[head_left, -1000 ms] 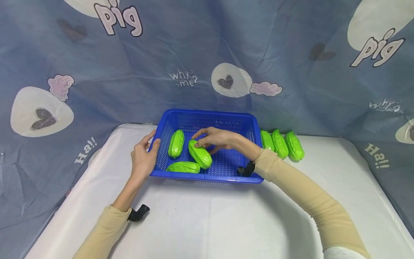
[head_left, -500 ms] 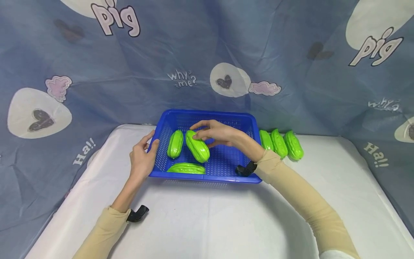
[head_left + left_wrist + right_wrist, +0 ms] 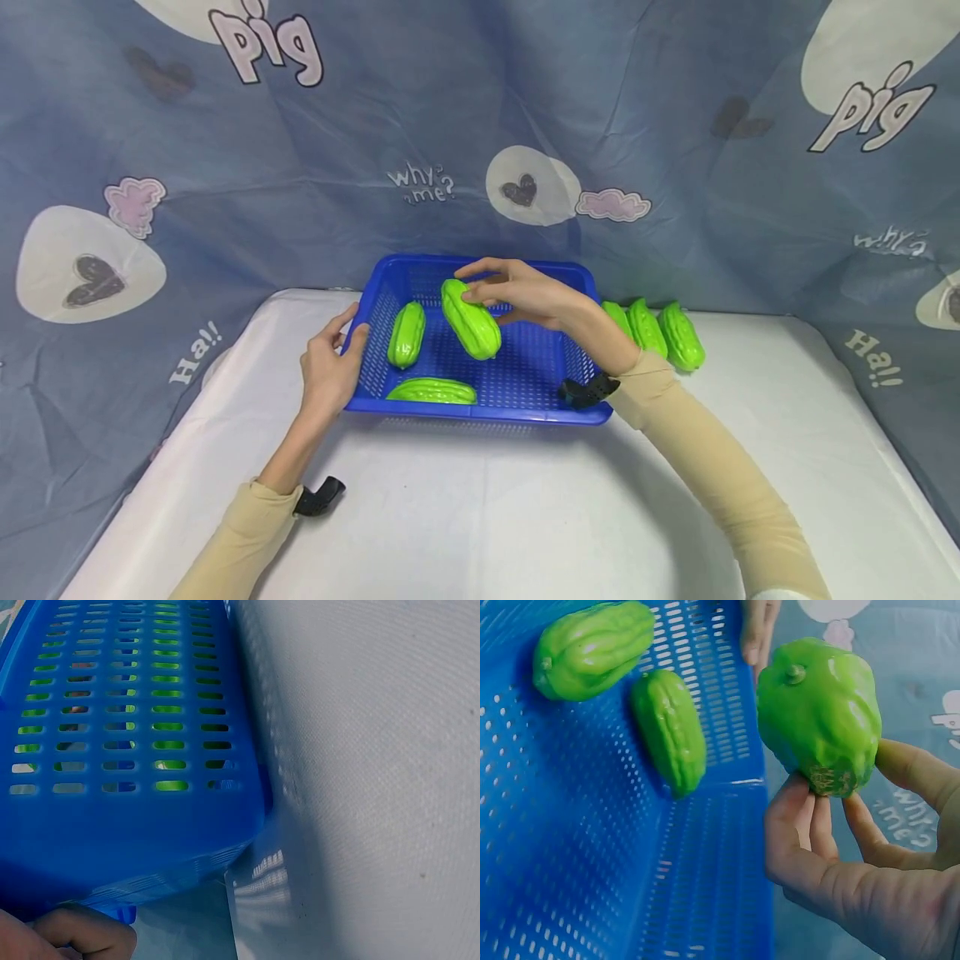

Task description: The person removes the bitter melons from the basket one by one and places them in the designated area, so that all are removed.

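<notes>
My right hand (image 3: 528, 293) grips a bright green bitter melon (image 3: 474, 323) above the blue perforated basket (image 3: 540, 414). In the right wrist view, thumb and fingertips close round the held bitter melon (image 3: 819, 712), its stem end facing the camera. Two more bitter melons are inside the basket: one (image 3: 407, 336) lies lengthwise by the left wall, the other (image 3: 431, 390) along the near wall, partly hidden by the rim. My left hand (image 3: 330, 367) holds the basket's left rim, thumb inside. The left wrist view shows curled fingers (image 3: 86, 931) below the basket wall.
Three more bitter melons (image 3: 647, 327) lie side by side on the white tablecloth (image 3: 480, 508), right of the basket; my right forearm partly covers them. Close behind the basket hangs a blue-grey printed cloth (image 3: 337, 225).
My right hand has lifted its bitter melon up, away from the near wall and slightly right. The melon along the near wall now shows more of its length. My left hand stays on the rim.
</notes>
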Available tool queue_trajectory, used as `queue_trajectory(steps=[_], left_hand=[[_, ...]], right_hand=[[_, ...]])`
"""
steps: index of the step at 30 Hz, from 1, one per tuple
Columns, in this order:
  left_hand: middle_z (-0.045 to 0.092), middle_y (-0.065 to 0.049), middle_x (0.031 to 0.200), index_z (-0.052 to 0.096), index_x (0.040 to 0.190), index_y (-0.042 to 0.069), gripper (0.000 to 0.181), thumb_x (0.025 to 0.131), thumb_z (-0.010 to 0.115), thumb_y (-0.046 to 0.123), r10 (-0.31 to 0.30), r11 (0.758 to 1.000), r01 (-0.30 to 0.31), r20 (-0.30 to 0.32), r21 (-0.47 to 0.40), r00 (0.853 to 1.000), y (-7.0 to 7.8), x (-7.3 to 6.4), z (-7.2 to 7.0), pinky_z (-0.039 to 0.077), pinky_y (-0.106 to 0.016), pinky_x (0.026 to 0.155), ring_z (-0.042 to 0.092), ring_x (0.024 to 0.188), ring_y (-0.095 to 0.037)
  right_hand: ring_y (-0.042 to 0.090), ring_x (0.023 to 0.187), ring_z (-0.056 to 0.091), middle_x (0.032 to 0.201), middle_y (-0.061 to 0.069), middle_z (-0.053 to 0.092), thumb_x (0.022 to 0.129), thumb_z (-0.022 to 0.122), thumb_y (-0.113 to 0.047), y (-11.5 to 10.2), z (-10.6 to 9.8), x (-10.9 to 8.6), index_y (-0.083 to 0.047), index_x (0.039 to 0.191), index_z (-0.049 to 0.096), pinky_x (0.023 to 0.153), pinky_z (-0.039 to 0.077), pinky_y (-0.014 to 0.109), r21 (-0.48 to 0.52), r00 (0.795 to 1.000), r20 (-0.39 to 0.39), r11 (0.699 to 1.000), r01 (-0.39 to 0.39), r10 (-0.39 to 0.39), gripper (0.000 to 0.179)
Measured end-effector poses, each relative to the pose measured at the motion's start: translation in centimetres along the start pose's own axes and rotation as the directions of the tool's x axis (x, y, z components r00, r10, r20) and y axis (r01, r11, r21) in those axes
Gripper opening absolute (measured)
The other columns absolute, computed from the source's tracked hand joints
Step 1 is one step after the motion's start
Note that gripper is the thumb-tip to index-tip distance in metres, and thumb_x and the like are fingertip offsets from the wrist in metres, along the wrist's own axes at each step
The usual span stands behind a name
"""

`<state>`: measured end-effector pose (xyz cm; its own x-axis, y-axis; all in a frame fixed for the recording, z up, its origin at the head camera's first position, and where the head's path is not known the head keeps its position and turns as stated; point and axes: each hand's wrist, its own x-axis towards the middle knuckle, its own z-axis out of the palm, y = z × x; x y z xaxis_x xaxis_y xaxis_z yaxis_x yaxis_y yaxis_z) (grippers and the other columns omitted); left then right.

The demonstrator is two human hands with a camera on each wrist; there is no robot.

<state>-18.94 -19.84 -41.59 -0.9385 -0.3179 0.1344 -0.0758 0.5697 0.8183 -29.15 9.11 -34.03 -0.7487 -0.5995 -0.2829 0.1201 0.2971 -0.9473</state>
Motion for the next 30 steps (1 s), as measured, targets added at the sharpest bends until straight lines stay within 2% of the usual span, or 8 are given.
queue_trajectory(steps=[4,8,15,22,26,30], left_hand=[[0.046,-0.005,0.090,0.058,0.157,0.018,0.049,0.111,0.058,0.034,-0.002,1.000,0.002,0.002,-0.006,1.000,0.1,0.0,0.0,0.030,-0.025,0.052,0.031,0.055,-0.004],[0.047,-0.005,0.090,0.057,0.157,0.019,0.049,0.111,0.057,0.034,-0.003,1.000,0.003,0.006,-0.007,1.000,0.1,0.0,0.0,0.030,-0.025,0.051,0.031,0.055,-0.004],[0.046,-0.005,0.090,0.057,0.158,0.018,0.049,0.111,0.058,0.033,-0.001,1.000,0.001,0.004,-0.003,1.000,0.1,0.0,0.2,0.030,-0.025,0.051,0.031,0.055,-0.005],[0.047,-0.005,0.089,0.057,0.158,0.017,0.049,0.111,0.058,0.033,0.007,1.000,-0.007,0.005,0.008,1.000,0.2,0.0,0.3,0.030,-0.025,0.053,0.031,0.057,-0.006],[0.047,-0.006,0.091,0.057,0.158,0.017,0.049,0.112,0.057,0.033,0.008,1.000,-0.008,0.000,0.017,1.000,0.1,-0.1,0.2,0.031,-0.027,0.056,0.031,0.059,-0.008],[0.047,-0.007,0.092,0.057,0.158,0.017,0.049,0.112,0.057,0.033,0.008,1.000,-0.008,-0.003,0.021,1.000,0.0,-0.2,0.1,0.032,-0.029,0.060,0.032,0.062,-0.010]], right_hand=[[0.020,0.105,0.055,0.141,0.005,0.062,0.105,0.069,-0.025,-0.2,-0.6,-1.2,-0.020,0.156,0.054,0.094,0.051,0.046,-0.008,1.000,-0.017,1.000,0.025,-0.025,0.053],[0.020,0.111,0.059,0.138,0.005,0.063,0.105,0.068,-0.026,0.1,-1.2,-2.5,-0.021,0.155,0.056,0.096,0.053,0.045,-0.006,0.998,-0.032,0.999,0.047,-0.048,0.051],[0.024,0.129,0.060,0.155,0.003,0.059,0.106,0.068,-0.028,0.9,-2.0,-4.4,-0.022,0.154,0.057,0.105,0.052,0.049,-0.007,0.996,-0.056,0.998,0.063,-0.064,0.050],[0.018,0.115,0.062,0.142,0.002,0.062,0.107,0.067,-0.026,1.7,-3.1,-6.7,-0.019,0.157,0.054,0.092,0.053,0.039,-0.011,0.993,-0.106,0.998,0.057,-0.058,0.052],[0.017,0.120,0.059,0.147,0.000,0.061,0.107,0.067,-0.025,2.2,-4.0,-8.0,-0.021,0.155,0.054,0.094,0.050,0.038,-0.003,0.989,-0.138,0.998,0.059,-0.058,0.050],[0.017,0.133,0.054,0.161,0.001,0.052,0.107,0.068,-0.026,2.9,-5.1,-9.2,-0.022,0.155,0.055,0.105,0.046,0.044,0.021,0.983,-0.176,0.998,0.054,-0.049,0.050]])
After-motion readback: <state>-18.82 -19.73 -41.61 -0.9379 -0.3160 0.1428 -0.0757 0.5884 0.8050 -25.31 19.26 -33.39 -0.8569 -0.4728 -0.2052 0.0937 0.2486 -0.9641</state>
